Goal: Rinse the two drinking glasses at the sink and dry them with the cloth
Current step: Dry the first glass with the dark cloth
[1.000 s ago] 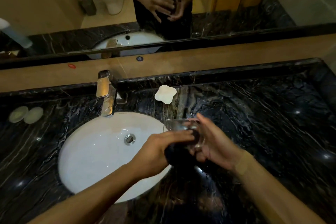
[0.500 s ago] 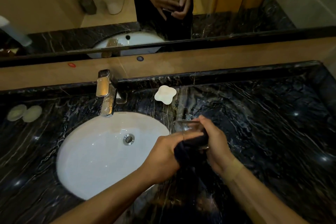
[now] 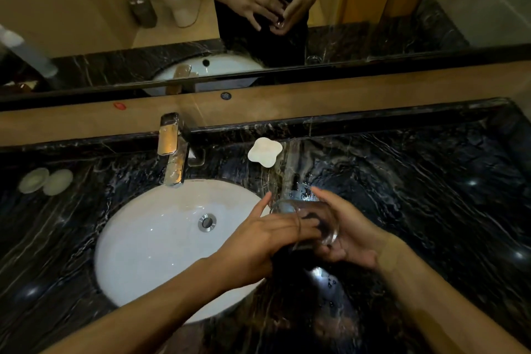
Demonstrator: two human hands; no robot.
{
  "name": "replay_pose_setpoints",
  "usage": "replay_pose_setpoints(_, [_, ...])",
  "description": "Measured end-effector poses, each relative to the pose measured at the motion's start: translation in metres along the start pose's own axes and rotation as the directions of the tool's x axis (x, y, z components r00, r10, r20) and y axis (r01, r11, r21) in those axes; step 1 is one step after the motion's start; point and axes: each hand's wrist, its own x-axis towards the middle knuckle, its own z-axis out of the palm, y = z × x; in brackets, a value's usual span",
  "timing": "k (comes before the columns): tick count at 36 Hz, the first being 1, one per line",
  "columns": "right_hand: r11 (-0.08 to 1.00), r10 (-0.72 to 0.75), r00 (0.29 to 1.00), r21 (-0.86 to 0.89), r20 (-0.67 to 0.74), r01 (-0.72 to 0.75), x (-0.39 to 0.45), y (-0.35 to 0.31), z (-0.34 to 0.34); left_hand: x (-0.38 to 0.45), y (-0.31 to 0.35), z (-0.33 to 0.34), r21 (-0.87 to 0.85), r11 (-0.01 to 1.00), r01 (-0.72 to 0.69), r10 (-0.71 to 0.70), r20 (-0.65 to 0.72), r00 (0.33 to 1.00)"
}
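Note:
A clear drinking glass lies on its side above the counter, just right of the sink, with its mouth facing left. My right hand cups it from the right and below, fingers curled round its wall. My left hand reaches into the mouth with straight fingers and presses the dark cloth against the inside; the thumb points up outside the rim. The rest of the cloth hangs dark under my left palm. Behind the hands a faint clear shape on the wet counter may be the second glass.
The white oval sink has a chrome tap at its back. A white flower-shaped soap dish sits behind the hands and two pale round pads lie at far left. The black marble counter stretches to the right; a mirror runs above.
The glass has tipped onto its side with the mouth to the left. My left fingers have gone from wiping its outside with the bunched cloth to pushing the cloth inside.

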Motion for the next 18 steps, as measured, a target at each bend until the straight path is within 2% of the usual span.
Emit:
replay_pose_setpoints(2, [0.991, -0.116, 0.993, 0.071, -0.011, 0.116, 0.001, 0.005, 0.000, 0.003, 0.003, -0.002, -0.105, 0.987, 0.123, -0.128, -0.038, 0.991])
replay_pose_setpoints(4, [0.962, -0.258, 0.959, 0.056, -0.117, 0.266, 0.006, 0.013, 0.007, 0.009, 0.008, -0.007, -0.212, 0.949, 0.234, -0.252, -0.064, 0.965])
replay_pose_setpoints(6, [0.896, -0.426, 0.867, 0.010, -0.258, 0.444, 0.012, 0.019, 0.014, 0.016, 0.014, -0.009, -0.299, 0.911, 0.284, -0.316, -0.065, 0.946])
replay_pose_setpoints(8, [0.803, -0.573, 0.746, -0.049, -0.339, 0.594, 0.016, 0.024, 0.020, 0.020, 0.022, -0.009, -0.331, 0.902, 0.276, -0.320, -0.084, 0.944])
replay_pose_setpoints(11, [0.730, -0.637, 0.648, -0.058, -0.418, 0.681, 0.017, 0.026, 0.022, 0.021, 0.030, -0.007, -0.314, 0.924, 0.217, -0.271, -0.137, 0.953])
replay_pose_setpoints(14, [0.760, -0.609, 0.652, -0.097, -0.452, 0.643, 0.014, 0.022, 0.022, 0.019, 0.031, -0.003, -0.275, 0.948, 0.158, -0.208, -0.165, 0.964])
replay_pose_setpoints(16, [0.806, -0.553, 0.696, -0.083, -0.458, 0.586, 0.009, 0.018, 0.022, 0.017, 0.028, -0.001, -0.236, 0.965, 0.115, -0.158, -0.173, 0.972])
replay_pose_setpoints(18, [0.876, -0.449, 0.770, -0.054, -0.454, 0.479, 0.006, 0.016, 0.019, 0.016, 0.022, 0.001, -0.157, 0.985, 0.072, -0.098, -0.166, 0.981])
